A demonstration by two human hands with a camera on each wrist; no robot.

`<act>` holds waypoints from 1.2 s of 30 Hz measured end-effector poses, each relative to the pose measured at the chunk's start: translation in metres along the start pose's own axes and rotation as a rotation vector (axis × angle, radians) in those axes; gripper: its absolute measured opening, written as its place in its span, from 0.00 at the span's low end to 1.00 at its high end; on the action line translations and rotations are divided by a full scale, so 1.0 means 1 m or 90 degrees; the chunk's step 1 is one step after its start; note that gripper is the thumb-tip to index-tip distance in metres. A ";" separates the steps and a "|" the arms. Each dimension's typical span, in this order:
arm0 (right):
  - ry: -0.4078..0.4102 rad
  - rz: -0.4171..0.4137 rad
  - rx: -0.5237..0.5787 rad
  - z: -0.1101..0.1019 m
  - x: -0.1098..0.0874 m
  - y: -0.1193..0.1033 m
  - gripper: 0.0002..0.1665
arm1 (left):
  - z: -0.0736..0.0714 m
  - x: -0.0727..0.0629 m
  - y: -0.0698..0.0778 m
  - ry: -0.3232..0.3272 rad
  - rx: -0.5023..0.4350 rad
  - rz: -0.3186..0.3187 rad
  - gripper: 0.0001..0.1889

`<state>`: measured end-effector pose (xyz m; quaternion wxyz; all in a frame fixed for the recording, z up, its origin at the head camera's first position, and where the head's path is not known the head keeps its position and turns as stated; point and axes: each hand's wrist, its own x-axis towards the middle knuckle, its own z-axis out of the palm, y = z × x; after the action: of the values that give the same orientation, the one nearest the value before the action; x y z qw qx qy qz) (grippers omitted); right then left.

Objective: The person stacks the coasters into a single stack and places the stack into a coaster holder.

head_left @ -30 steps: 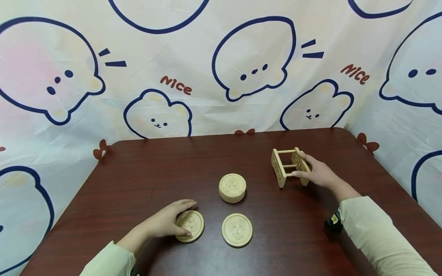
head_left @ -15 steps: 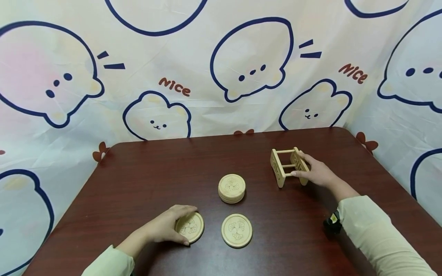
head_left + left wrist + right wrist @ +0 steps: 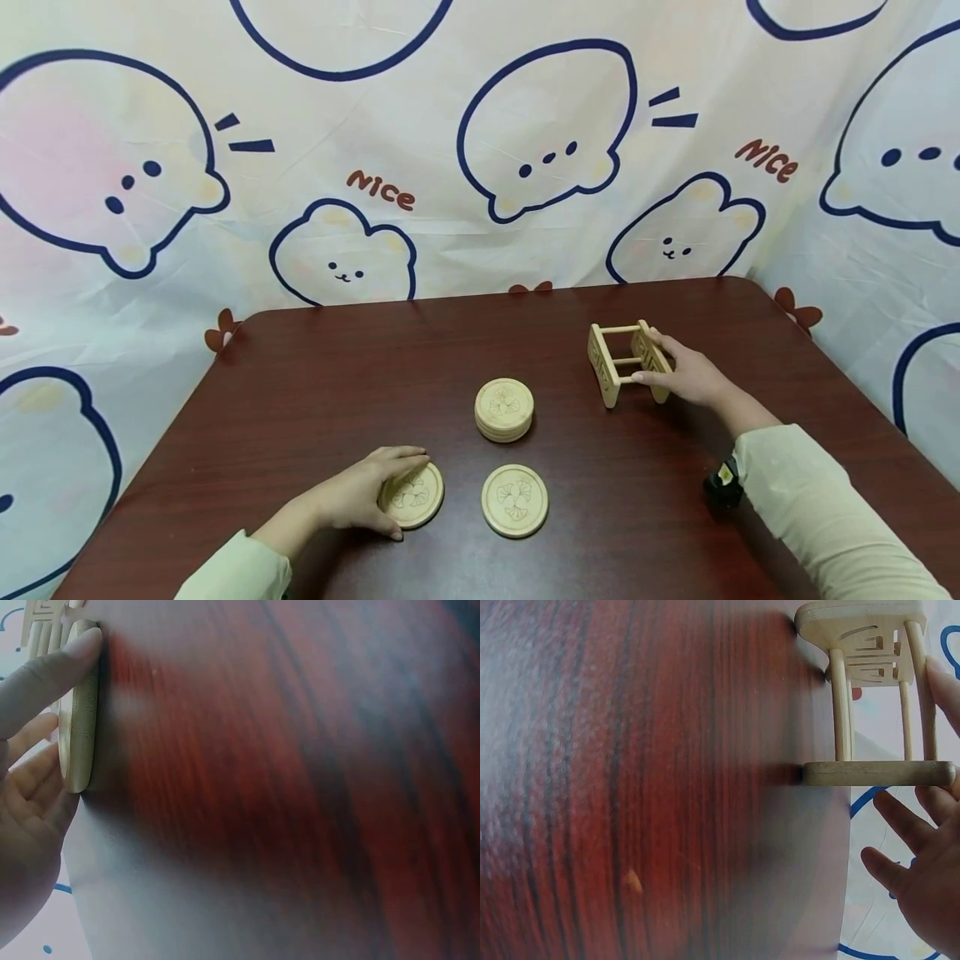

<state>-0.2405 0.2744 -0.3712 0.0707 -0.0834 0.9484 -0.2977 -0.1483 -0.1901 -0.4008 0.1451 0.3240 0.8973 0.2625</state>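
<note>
My left hand [image 3: 348,492] spans a round wooden coaster [image 3: 420,497] lying flat on the table, its thumb at the near edge and its fingers at the far edge. In the left wrist view, the thumb and fingers grip this coaster [image 3: 84,727] by its rim. To the right lies a second single coaster [image 3: 514,501], engraved with leaves. Behind it stands a stack of several coasters [image 3: 504,400]. My right hand [image 3: 697,379] holds a small wooden rack [image 3: 602,367] by its right side panel. Rods join the rack's cut-out side panels [image 3: 877,774].
The dark red-brown table [image 3: 360,367] has a glossy surface. Behind and beside it hangs a pale cloth [image 3: 435,242] with cartoon outlines. A dark wrist device [image 3: 723,487] sits at the right cuff.
My left thumb has slid from the coaster's top to its near edge, and the fingers have come onto its far side. The right hand and rack stay in place.
</note>
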 end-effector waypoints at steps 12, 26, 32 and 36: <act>-0.003 0.006 0.007 0.001 0.000 0.000 0.56 | 0.000 0.001 -0.001 0.018 0.031 0.003 0.44; -0.003 0.006 0.004 0.002 0.001 0.000 0.56 | -0.002 0.001 -0.002 0.043 0.015 0.014 0.43; -0.005 0.006 0.005 0.001 0.000 0.000 0.57 | -0.005 0.006 0.001 0.039 0.001 0.006 0.42; -0.004 0.005 0.005 -0.001 0.000 -0.001 0.57 | -0.009 0.014 0.003 0.039 -0.003 0.011 0.42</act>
<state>-0.2404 0.2737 -0.3700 0.0751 -0.0799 0.9472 -0.3012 -0.1611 -0.1822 -0.3930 0.1163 0.3230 0.8978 0.2758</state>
